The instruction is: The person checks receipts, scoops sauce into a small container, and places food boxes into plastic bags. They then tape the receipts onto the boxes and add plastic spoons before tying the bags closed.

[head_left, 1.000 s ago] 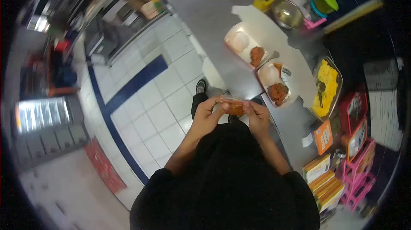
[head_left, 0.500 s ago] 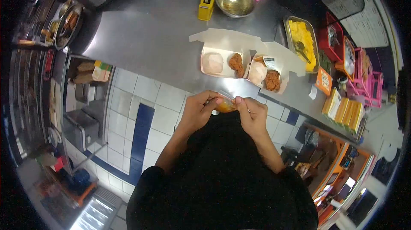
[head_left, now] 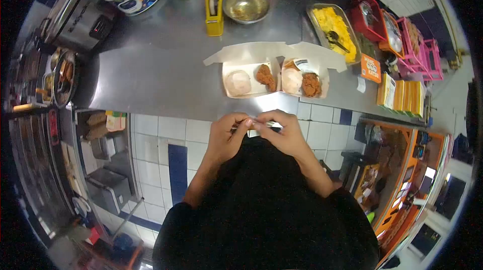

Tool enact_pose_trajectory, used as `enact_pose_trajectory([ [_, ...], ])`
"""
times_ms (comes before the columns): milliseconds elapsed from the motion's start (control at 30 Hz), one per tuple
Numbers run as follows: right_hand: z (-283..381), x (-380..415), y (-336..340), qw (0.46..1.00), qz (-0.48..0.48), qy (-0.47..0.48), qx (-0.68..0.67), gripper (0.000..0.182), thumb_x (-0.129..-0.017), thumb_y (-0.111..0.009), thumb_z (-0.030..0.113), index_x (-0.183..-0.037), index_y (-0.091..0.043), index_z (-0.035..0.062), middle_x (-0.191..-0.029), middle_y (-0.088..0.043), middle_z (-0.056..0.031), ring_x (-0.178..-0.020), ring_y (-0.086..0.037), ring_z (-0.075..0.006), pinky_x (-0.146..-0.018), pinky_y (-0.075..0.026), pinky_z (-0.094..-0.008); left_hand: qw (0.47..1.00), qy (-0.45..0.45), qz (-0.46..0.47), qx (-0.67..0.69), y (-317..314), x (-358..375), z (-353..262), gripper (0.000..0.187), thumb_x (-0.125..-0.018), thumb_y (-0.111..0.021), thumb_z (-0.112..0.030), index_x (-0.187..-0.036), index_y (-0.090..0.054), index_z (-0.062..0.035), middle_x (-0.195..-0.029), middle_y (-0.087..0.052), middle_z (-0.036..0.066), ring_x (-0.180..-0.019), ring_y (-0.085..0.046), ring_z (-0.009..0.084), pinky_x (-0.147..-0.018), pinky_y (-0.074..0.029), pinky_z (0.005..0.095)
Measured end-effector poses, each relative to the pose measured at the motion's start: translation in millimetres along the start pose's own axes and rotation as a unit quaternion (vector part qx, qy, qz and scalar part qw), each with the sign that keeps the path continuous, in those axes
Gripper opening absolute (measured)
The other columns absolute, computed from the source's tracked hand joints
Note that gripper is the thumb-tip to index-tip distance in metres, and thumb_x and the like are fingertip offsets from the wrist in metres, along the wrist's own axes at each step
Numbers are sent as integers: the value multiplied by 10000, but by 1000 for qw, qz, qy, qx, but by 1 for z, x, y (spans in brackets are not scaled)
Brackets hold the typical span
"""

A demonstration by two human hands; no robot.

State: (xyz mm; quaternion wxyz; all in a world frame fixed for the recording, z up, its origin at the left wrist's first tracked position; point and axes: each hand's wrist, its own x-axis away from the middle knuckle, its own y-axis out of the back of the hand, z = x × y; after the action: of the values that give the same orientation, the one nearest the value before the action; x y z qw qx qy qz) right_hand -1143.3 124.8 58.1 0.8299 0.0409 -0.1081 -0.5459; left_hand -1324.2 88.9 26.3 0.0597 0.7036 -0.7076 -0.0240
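Overhead: one steel counter [head_left: 166,69], two open food boxes [head_left: 250,80] side by side, each with rice and chicken. Below its edge, left hand [head_left: 226,137] and right hand [head_left: 282,134] pinch one small packet [head_left: 259,126].

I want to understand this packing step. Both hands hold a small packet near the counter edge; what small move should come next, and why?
Probably carry the small packet forward to one of the two open meal boxes. The left hand and right hand pinch it together just short of the counter; each box already holds rice and fried chicken, with lids up.
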Motion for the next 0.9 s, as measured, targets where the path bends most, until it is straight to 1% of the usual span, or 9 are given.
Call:
enact_pose_trajectory([
  [300,-14,-6,0,998,-13,54,13,122,-816,-747,71,-897,-692,-1,-837,-675,-70,-756,-628,-121,-680,-500,-266,994,-46,22,-99,7,-6,2,132,-921,-640,-115,-972,-690,-4,-886,-710,108,-828,-652,160,-768,-498,302],
  [333,-14,-6,2,998,-14,57,12,122,-816,-747,71,-897,-692,-1,-837,-675,-70,-756,-628,-121,-680,-500,-266,995,-56,-9,-87,4,-8,6,118,-910,-647,-110,-953,-681,-5,-880,-703,128,-806,-657,209,-755,-500,315],
  [433,-19,-3,14,998,-57,-21,-33,118,-813,-748,66,-890,-695,-5,-839,-677,-77,-733,-630,-120,-671,-500,-262,995,-64,-51,-51,-1,-20,5,111,-904,-649,-108,-935,-669,-3,-882,-696,147,-799,-663,246,-763,-500,327],
  [567,-30,-12,34,992,-110,36,40,127,-829,-735,88,-888,-697,-18,-833,-684,-81,-714,-629,-114,-639,-497,-248,991,-80,-73,-75,-16,-48,12,136,-928,-628,-124,-941,-664,7,-885,-698,131,-828,-657,188,-789,-494,311],
  [667,-33,-36,47,971,-168,57,160,159,-831,-700,204,-891,-723,58,-855,-712,-115,-800,-668,-264,-723,-513,-343,965,-158,-114,-174,-24,-74,20,190,-953,-611,-170,-957,-662,13,-899,-705,125,-819,-655,191,-792,-496,303],
  [700,-35,-43,51,970,-178,53,159,159,-831,-700,204,-891,-723,58,-855,-712,-115,-800,-668,-264,-723,-513,-343,966,-161,-105,-173,-26,-82,22,190,-953,-611,-170,-957,-662,13,-899,-705,125,-819,-655,191,-792,-496,303],
  [767,-44,-57,64,912,-224,88,332,202,-850,-672,282,-862,-726,88,-853,-708,-111,-817,-661,-292,-707,-508,-372,973,-103,-176,-104,-25,-97,28,216,-975,-578,-186,-1014,-668,7,-940,-707,142,-800,-656,248,-790,-501,332],
  [833,-61,-53,86,890,-276,149,330,258,-868,-648,326,-804,-708,84,-813,-693,-123,-769,-655,-300,-659,-497,-395,964,-78,-204,-151,-8,-108,54,222,-983,-562,-174,-1058,-665,8,-952,-709,131,-792,-654,248,-787,-501,331],
  [900,-70,-34,122,892,-291,4,346,278,-868,-652,325,-755,-684,74,-768,-673,-138,-709,-645,-313,-617,-484,-415,949,-49,-243,-197,-1,-111,60,235,-991,-546,-163,-1102,-661,9,-965,-710,121,-785,-652,248,-783,-500,331],
])
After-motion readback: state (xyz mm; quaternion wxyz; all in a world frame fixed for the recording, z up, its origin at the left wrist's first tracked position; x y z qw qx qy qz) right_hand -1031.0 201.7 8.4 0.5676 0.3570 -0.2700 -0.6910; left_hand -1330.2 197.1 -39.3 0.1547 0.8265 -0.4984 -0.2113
